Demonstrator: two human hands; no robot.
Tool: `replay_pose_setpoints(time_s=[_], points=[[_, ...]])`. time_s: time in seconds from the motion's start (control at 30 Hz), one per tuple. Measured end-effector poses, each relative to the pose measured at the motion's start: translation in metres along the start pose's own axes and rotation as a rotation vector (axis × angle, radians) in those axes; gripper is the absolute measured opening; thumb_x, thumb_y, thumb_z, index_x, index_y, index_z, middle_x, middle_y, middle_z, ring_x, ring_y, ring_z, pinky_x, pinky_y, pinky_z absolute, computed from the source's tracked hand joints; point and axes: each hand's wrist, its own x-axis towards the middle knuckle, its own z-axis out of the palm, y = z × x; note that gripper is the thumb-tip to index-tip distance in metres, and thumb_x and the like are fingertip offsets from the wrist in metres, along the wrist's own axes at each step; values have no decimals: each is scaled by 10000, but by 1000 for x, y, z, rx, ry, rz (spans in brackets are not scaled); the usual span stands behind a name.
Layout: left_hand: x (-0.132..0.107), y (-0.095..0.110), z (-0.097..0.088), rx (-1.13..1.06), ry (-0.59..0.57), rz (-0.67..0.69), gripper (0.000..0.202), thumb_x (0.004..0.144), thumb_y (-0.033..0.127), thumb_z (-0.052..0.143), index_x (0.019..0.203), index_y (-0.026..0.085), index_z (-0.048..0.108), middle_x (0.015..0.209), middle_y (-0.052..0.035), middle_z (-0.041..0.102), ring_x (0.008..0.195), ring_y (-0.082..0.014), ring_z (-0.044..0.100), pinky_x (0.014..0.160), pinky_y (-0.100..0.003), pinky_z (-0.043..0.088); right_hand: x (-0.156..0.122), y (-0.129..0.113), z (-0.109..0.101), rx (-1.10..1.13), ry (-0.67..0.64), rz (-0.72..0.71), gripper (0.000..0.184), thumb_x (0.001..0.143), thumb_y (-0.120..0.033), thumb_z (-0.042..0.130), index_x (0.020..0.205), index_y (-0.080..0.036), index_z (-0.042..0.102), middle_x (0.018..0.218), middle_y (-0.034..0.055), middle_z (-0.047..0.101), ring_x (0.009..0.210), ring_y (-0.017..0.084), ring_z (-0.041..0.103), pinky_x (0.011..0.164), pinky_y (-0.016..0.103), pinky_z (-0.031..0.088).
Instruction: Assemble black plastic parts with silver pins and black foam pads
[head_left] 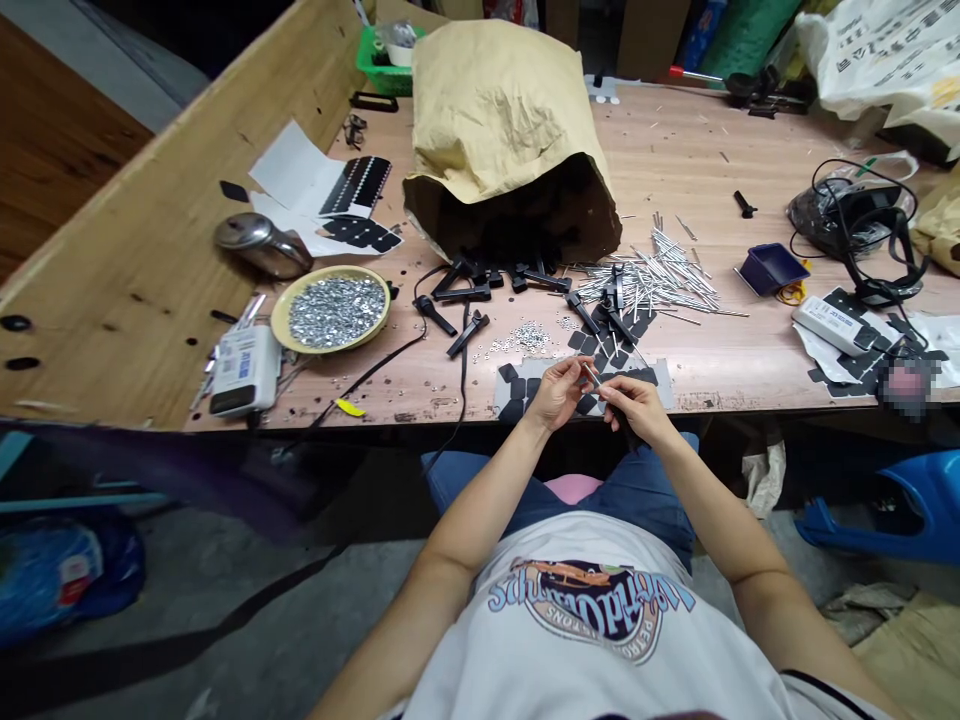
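My left hand (pixel 559 390) and my right hand (pixel 634 405) meet at the near edge of the wooden table (pixel 750 350). Both pinch a thin metal pin (pixel 591 376) between their fingertips; my right hand also seems to grip a small black part, mostly hidden. Under my hands lies a sheet of black pads (pixel 517 390). Just beyond are a pile of metal pins (pixel 660 275), loose black plastic handles (pixel 469 330) and a scatter of tiny silver pieces (pixel 529 338).
A brown paper sack (pixel 495 110) lies on its side, spilling black parts. A yellow dish of silver pieces (pixel 336 308) stands at the left beside a white box (pixel 244 370). A small blue tray (pixel 771 268) and cables are at the right.
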Motion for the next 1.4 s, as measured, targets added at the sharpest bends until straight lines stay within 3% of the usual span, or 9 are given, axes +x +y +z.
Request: replay_pose_setpoints(time_s=[0.27, 0.4, 0.5, 0.7, 0.87, 1.03, 1.2, 1.33, 1.4], points=[[-2, -5, -6, 139, -19, -16, 325, 594, 323, 812, 874, 188, 715, 664, 5, 659, 540, -59, 550, 531, -188, 414, -13, 16, -9, -113, 168, -76, 419, 720, -601, 594, 748, -182, 600, 545, -37, 531, 404, 82, 472, 371, 219, 407], [-4, -4, -19, 301, 162, 157, 258, 665, 375, 747, 801, 160, 704, 611, 2, 645, 488, -52, 527, 474, -173, 373, -21, 22, -35, -665, 487, -77, 248, 844, -371, 509, 759, -167, 623, 831, 51, 588, 585, 110, 540, 480, 236, 418], [-8, 0, -24, 414, 267, 293, 239, 704, 391, 703, 744, 156, 697, 580, -1, 635, 481, -61, 527, 467, -178, 375, -24, 20, -33, -1160, 574, 139, 236, 882, -210, 435, 802, -136, 644, 962, 95, 570, 620, 113, 526, 508, 247, 353], [-18, 11, -21, 515, 303, 449, 280, 720, 437, 674, 724, 158, 695, 572, -6, 630, 482, -74, 532, 485, -198, 416, -25, 10, 0, -1476, 183, 197, 318, 927, -174, 343, 890, -134, 656, 1054, 106, 540, 589, 89, 499, 492, 246, 275], [-19, 17, -22, 535, 321, 511, 325, 704, 482, 676, 714, 158, 691, 557, 1, 625, 461, -68, 510, 487, -201, 423, -26, 4, -5, -1548, 396, 363, 366, 928, -152, 289, 954, -108, 652, 1079, 131, 521, 587, 96, 499, 485, 250, 272], [-18, 21, -23, 558, 348, 542, 313, 720, 466, 662, 712, 155, 684, 566, -2, 624, 481, -78, 526, 493, -204, 420, -28, 6, 1, -1511, 135, 182, 329, 934, -187, 340, 912, -139, 665, 1070, 105, 539, 620, 93, 518, 509, 239, 290], [-17, 29, -27, 621, 416, 562, 198, 770, 354, 627, 707, 172, 671, 601, 2, 621, 551, -96, 544, 560, -208, 432, -22, 6, -13, -1507, 423, 325, 362, 920, -136, 306, 915, -115, 667, 1074, 138, 529, 591, 102, 520, 494, 251, 295], [5, 33, -28, 831, 377, 477, 92, 759, 226, 624, 676, 191, 645, 656, -7, 620, 657, -136, 547, 678, -233, 442, -25, 16, 15, -1436, 93, 90, 303, 889, -119, 374, 846, -148, 673, 1042, 117, 562, 603, 110, 537, 492, 254, 302], [24, 33, -27, 978, 310, 441, 86, 734, 167, 628, 652, 190, 638, 688, -26, 614, 688, -163, 541, 739, -271, 444, -33, 23, 21, -1358, 78, -39, 294, 910, -186, 383, 838, -172, 668, 1016, 89, 569, 609, 105, 543, 510, 243, 326]])
